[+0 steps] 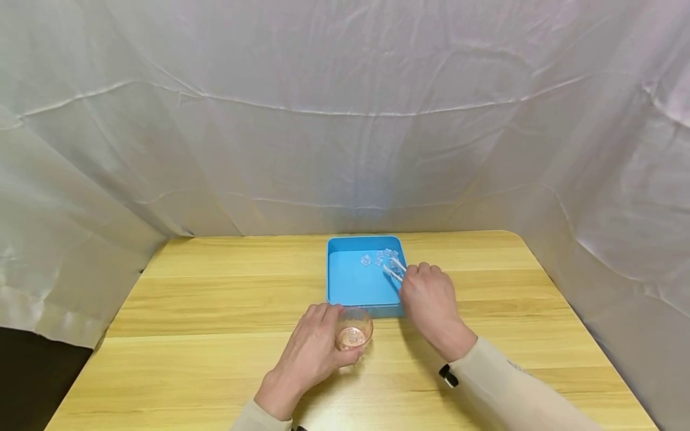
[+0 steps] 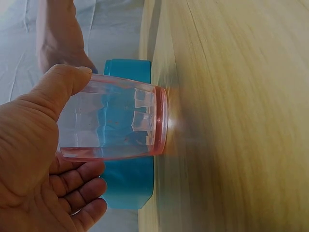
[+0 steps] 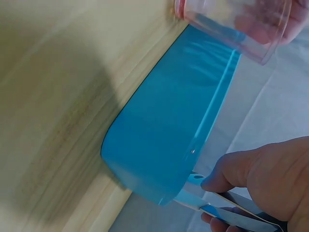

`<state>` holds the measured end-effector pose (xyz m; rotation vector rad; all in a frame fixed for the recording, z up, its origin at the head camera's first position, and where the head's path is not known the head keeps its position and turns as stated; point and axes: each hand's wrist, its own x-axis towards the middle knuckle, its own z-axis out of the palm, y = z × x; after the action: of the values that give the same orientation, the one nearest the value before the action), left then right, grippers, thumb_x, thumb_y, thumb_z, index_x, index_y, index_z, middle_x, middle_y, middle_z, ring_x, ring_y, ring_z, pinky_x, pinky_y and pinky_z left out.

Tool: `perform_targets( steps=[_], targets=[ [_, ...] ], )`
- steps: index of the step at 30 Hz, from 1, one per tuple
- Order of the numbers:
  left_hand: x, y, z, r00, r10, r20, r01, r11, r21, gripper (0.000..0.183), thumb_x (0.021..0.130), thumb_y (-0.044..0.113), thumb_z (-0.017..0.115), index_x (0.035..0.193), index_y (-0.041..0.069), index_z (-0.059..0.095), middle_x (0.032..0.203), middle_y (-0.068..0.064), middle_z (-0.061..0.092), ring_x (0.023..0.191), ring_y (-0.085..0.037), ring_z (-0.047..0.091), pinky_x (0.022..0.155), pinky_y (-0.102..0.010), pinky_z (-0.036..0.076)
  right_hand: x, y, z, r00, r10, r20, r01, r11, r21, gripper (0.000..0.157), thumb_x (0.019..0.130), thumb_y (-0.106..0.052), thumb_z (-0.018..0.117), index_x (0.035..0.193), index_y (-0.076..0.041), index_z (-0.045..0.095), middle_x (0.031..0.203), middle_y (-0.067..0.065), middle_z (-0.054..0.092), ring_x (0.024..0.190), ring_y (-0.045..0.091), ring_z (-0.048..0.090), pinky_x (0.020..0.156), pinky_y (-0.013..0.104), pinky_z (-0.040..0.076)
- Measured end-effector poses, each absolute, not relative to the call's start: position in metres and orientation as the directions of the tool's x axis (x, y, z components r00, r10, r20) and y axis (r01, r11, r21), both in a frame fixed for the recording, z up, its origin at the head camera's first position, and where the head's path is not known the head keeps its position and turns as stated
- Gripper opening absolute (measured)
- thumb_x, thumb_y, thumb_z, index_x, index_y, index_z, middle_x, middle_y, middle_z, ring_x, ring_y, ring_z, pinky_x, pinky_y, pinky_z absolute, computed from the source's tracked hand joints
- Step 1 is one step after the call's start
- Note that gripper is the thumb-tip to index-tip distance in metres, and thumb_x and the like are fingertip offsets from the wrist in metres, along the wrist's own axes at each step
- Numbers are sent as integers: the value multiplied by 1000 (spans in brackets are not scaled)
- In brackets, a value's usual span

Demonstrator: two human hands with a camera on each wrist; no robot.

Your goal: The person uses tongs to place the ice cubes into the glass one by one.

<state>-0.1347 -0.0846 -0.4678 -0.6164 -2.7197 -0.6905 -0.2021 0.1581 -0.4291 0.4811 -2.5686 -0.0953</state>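
Note:
My left hand grips a see-through pinkish cup, thumb on the near side and fingers around the far side. The cup stands upright on the table, just in front of a blue tray, with clear faceted shapes showing low inside. In my right hand is a pair of tongs, pinched between thumb and fingers. Their two pale tips are spread apart and reach over the tray's right side, close to several clear pieces. In the right wrist view the tray wall hides the tips.
A wood-grain table lies under everything. Pale grey curtain hangs behind the table and along both sides. A dark area shows beyond the left edge.

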Motion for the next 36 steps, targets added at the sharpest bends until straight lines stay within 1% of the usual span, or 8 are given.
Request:
perform_targets(
  steps=[6, 11, 15, 20, 23, 29, 33, 36],
  targets=[
    [-135, -85, -467, -873, 336, 353, 465, 794, 393, 65, 75, 45, 91, 120, 5, 65, 105, -2, 66, 103, -21, 62, 93, -40, 55, -212, 154, -430, -829, -345, 440, -300, 939, 170, 27, 87, -9, 75, 71, 1, 55, 63, 9, 46, 58, 25, 47, 50, 35, 44],
    [-135, -85, -467, -866, 342, 365, 474, 794, 381, 65, 75, 46, 92, 119, 5, 65, 103, -1, 66, 100, -21, 61, 91, -38, 55, -220, 152, -430, -840, -336, 426, -283, 941, 184, 25, 89, -7, 72, 71, 0, 56, 63, 9, 46, 58, 25, 48, 50, 36, 46],
    [-135, -86, -467, -865, 344, 366, 476, 793, 380, 65, 75, 46, 92, 118, 5, 65, 102, -1, 66, 99, -21, 61, 90, -38, 55, -225, 149, -431, -854, -312, 417, -271, 950, 157, 25, 89, -8, 72, 71, 0, 57, 65, 10, 50, 60, 28, 52, 51, 38, 49],
    [-135, -86, -466, -870, 346, 352, 472, 791, 389, 66, 76, 46, 92, 120, 4, 65, 104, -2, 66, 101, -21, 61, 91, -38, 55, -225, 149, -431, -885, -283, 370, -262, 959, 105, 26, 88, -12, 75, 72, 0, 59, 66, 10, 52, 61, 27, 54, 52, 40, 51],
    [-135, -85, -465, -872, 344, 347, 468, 794, 389, 65, 76, 46, 92, 119, 5, 65, 104, -2, 66, 100, -21, 61, 91, -38, 55, -221, 151, -431, -884, -283, 372, -273, 959, 82, 26, 86, -12, 75, 71, -1, 57, 66, 9, 51, 59, 25, 52, 49, 38, 50],
    [-136, -86, -465, -875, 342, 342, 464, 794, 393, 65, 77, 46, 92, 119, 5, 65, 104, -2, 66, 100, -21, 61, 90, -38, 55, -209, 155, -432, -856, -314, 410, -323, 945, 48, 23, 83, -9, 73, 70, -1, 55, 63, 7, 46, 54, 21, 44, 44, 35, 44],
    [-136, -85, -465, -878, 338, 339, 459, 795, 397, 65, 77, 45, 92, 119, 4, 65, 104, -3, 67, 101, -21, 61, 90, -39, 55, -203, 156, -433, -863, -317, 393, -344, 939, 2, 24, 83, -10, 73, 71, -2, 55, 63, 5, 44, 54, 20, 41, 43, 33, 41],
    [-135, -85, -465, -880, 337, 334, 457, 792, 405, 66, 77, 45, 92, 120, 4, 65, 105, -3, 67, 103, -21, 61, 92, -39, 55, -199, 156, -432, -881, -297, 368, -333, 942, -37, 23, 85, -12, 74, 74, -1, 57, 64, 4, 44, 56, 19, 41, 45, 32, 40]
  ],
)
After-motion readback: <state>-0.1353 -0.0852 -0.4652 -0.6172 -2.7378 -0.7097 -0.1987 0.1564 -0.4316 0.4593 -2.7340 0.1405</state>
